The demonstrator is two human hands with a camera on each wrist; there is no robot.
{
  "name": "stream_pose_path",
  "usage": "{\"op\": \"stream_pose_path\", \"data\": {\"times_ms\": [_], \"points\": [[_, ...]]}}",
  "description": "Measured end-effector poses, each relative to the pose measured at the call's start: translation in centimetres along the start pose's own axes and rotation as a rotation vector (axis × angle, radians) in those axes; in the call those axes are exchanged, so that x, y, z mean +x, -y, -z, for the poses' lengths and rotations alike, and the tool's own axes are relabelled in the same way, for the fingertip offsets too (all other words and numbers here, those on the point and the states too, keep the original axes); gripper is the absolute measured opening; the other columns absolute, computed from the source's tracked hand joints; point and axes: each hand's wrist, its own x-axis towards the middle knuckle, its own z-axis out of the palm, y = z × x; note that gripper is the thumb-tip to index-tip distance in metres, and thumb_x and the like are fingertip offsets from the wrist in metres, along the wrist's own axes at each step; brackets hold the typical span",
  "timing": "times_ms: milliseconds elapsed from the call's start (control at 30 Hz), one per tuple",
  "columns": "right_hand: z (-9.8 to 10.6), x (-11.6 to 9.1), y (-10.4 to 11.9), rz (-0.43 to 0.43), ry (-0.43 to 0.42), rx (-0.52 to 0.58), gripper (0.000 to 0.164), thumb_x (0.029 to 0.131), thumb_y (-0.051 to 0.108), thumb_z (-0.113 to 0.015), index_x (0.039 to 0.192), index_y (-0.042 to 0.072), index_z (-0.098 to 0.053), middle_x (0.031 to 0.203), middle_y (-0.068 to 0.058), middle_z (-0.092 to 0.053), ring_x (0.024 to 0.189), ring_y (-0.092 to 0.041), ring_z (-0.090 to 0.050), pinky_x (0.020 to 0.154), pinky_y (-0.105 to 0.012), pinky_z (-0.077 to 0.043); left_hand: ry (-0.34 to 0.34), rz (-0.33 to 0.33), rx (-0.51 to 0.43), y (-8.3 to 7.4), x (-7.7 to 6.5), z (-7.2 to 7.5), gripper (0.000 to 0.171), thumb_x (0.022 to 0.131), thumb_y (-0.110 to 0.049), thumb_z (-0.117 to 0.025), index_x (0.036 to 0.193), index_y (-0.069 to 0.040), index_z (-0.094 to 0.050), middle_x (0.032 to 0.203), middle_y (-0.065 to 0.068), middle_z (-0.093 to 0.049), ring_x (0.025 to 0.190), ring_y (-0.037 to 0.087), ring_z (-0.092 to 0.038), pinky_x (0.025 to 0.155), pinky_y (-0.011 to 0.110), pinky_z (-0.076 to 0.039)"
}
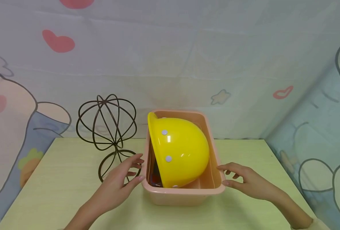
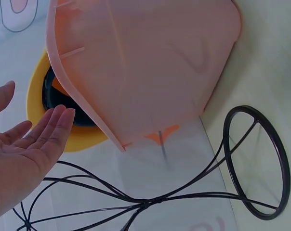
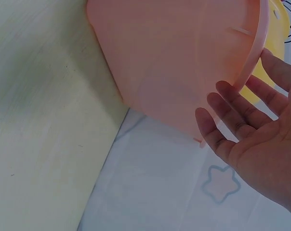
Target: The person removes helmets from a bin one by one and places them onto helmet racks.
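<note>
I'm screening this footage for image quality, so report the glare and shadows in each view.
Head view: small bright highlights on the yellow helmet, soft shadow on the table near the pink bin; left wrist view: soft shadow beside the bin, no strong glare; right wrist view: the same.

- a pale grey-white cloth backdrop [image 1: 170,48] hung behind the table [image 1: 241,151], lightly creased, with faint horizontal fold lines;
- its print included a solid red heart [image 1: 58,41], an outlined red heart [image 1: 283,92] and a small beige star [image 1: 220,97];
- at the left stood a large printed cartoon figure [image 1: 9,121], dark-outlined, with a pink cheek spot and blue below; an orange-and-green motif [image 1: 30,167] lay near the table's edge;
- at the right, a bluish side panel [image 1: 316,127] met the backdrop at a corner, bearing big rounded outlines;
- the tabletop was pale, yellowish-green and faintly grained; soft-edged shadows lay across it
</note>
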Motion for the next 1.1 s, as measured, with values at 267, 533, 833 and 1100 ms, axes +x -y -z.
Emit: {"op": "stream_pose_path", "data": {"times_ms": [267, 533, 833, 1100], "points": [[0.0, 0.0, -0.1, 0.001, 0.000, -0.011, 0.039, 0.089, 0.024, -0.060, 0.122, 0.006, -0.053, 0.112, 0.000, -0.058, 0.092, -0.010, -0.052, 0.073, -0.030, -0.051, 0.019, -0.005, -0.058, -0.5, 0.9, -0.6, 0.052, 0.087, -0.012, -0.062, 0.133, -0.005, -0.039, 0.115, 0.005, -0.056, 0.104, 0.018, -0.055, 0.084, 0.029, -0.051], [0.0, 0.0, -0.3, 0.012, -0.001, -0.013, 0.037, 0.089, 0.024, -0.060, 0.122, 0.007, -0.054, 0.112, 0.001, -0.058, 0.092, -0.010, -0.051, 0.073, -0.027, -0.050, 0.049, 0.004, -0.063, -0.7, 1.7, -1.1, 0.053, 0.087, -0.019, -0.063, 0.133, -0.007, -0.041, 0.116, 0.002, -0.054, 0.102, 0.018, -0.053, 0.083, 0.030, -0.051], [0.0, 0.0, -0.2, -0.031, 0.009, -0.015, 0.039, 0.089, 0.028, -0.059, 0.123, 0.009, -0.053, 0.114, 0.002, -0.058, 0.094, -0.011, -0.051, 0.075, -0.027, -0.050, 0.055, 0.021, -0.046, -1.4, 2.5, -1.2, 0.055, 0.084, -0.021, -0.067, 0.133, -0.011, -0.043, 0.125, 0.005, -0.051, 0.096, 0.025, -0.058, 0.076, 0.033, -0.053], [0.0, 0.0, -0.2, -0.052, 0.015, -0.019, 0.040, 0.089, 0.030, -0.059, 0.123, 0.009, -0.053, 0.115, 0.002, -0.057, 0.095, -0.012, -0.050, 0.076, -0.029, -0.050, 0.064, 0.020, -0.083, -1.5, 3.1, -1.6, 0.056, 0.084, -0.016, -0.068, 0.133, -0.006, -0.042, 0.123, 0.008, -0.050, 0.100, 0.025, -0.054, 0.083, 0.034, -0.051]]}}
